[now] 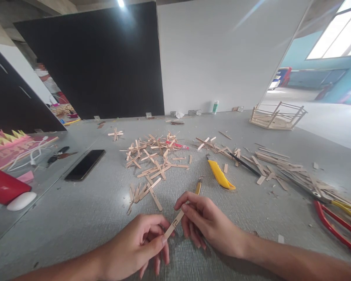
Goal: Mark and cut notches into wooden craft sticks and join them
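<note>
A wooden craft stick [173, 225] with a dark notch-shaped mark near its middle slants between my hands. My left hand [148, 244] pinches its lower end between thumb and fingers. At the upper end, my right hand [206, 220] grips it with thumb and forefinger, the other fingers curled below. Just beyond my right hand a slim gold-coloured cutter [198, 187] points away; its near end is hidden behind the fingers, and I cannot tell if they touch it. Farther off lie a yellow utility knife [220, 174] and a loose pile of craft sticks [156, 156], some joined in crosses.
At left are a black phone [85, 165], keys [57, 155], a white cable [32, 158] and a red container [4, 185]. Red-and-yellow-handled shears [324, 207] lie right among stick scraps. Behind stand a stick-built frame [277, 117], a glue tube [215, 107] and upright panels [216, 54].
</note>
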Demonstrator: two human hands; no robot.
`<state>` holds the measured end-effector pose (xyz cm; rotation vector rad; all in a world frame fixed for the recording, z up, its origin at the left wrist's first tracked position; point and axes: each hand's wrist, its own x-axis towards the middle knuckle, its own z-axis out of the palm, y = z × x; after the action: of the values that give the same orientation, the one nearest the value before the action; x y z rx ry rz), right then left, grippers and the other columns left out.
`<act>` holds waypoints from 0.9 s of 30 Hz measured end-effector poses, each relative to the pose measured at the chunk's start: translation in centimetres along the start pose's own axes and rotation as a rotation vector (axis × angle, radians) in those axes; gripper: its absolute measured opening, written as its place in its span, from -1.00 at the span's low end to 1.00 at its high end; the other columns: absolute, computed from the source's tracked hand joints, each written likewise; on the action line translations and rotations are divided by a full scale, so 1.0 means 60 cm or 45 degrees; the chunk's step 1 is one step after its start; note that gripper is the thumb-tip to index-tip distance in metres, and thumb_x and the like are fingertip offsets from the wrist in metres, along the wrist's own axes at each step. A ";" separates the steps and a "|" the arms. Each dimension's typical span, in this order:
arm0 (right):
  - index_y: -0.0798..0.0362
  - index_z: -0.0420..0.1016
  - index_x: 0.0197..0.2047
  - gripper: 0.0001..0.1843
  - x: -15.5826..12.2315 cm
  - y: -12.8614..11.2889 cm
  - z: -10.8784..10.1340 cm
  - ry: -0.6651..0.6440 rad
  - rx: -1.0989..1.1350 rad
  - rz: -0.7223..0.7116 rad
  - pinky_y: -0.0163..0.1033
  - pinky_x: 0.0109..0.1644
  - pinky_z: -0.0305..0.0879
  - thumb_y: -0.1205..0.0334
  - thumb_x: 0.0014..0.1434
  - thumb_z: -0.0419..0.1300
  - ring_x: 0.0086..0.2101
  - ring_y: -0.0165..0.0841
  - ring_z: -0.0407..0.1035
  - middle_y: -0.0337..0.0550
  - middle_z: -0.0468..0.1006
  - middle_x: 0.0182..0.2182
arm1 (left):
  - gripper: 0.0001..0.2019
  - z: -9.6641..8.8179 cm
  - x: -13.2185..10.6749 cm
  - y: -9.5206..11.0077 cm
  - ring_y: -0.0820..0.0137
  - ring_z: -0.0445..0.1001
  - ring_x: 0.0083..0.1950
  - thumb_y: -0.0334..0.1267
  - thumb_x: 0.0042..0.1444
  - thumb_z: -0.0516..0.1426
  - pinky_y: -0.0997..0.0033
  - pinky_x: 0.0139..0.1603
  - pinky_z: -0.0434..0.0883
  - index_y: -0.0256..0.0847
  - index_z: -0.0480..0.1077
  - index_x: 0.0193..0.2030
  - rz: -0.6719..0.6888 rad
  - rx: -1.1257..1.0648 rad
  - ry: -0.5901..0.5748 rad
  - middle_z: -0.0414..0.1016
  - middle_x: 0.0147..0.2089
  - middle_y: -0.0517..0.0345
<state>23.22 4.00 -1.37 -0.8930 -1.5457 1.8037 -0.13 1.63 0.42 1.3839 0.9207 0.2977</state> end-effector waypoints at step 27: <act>0.20 0.45 0.25 -0.55 -0.014 -0.023 0.010 0.141 -0.700 -0.315 -0.32 -0.46 0.21 0.35 0.33 0.05 -0.54 -0.46 0.25 -0.33 0.38 -0.50 | -0.67 0.002 -0.001 -0.004 0.51 0.52 -0.45 0.00 0.36 0.15 0.72 -0.64 0.31 -0.28 0.33 -0.18 -0.031 -0.005 0.050 0.56 -0.25 0.05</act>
<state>23.29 3.19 0.17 -0.9708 -2.0182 1.1509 -0.13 1.46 0.20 1.3662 0.9682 0.3090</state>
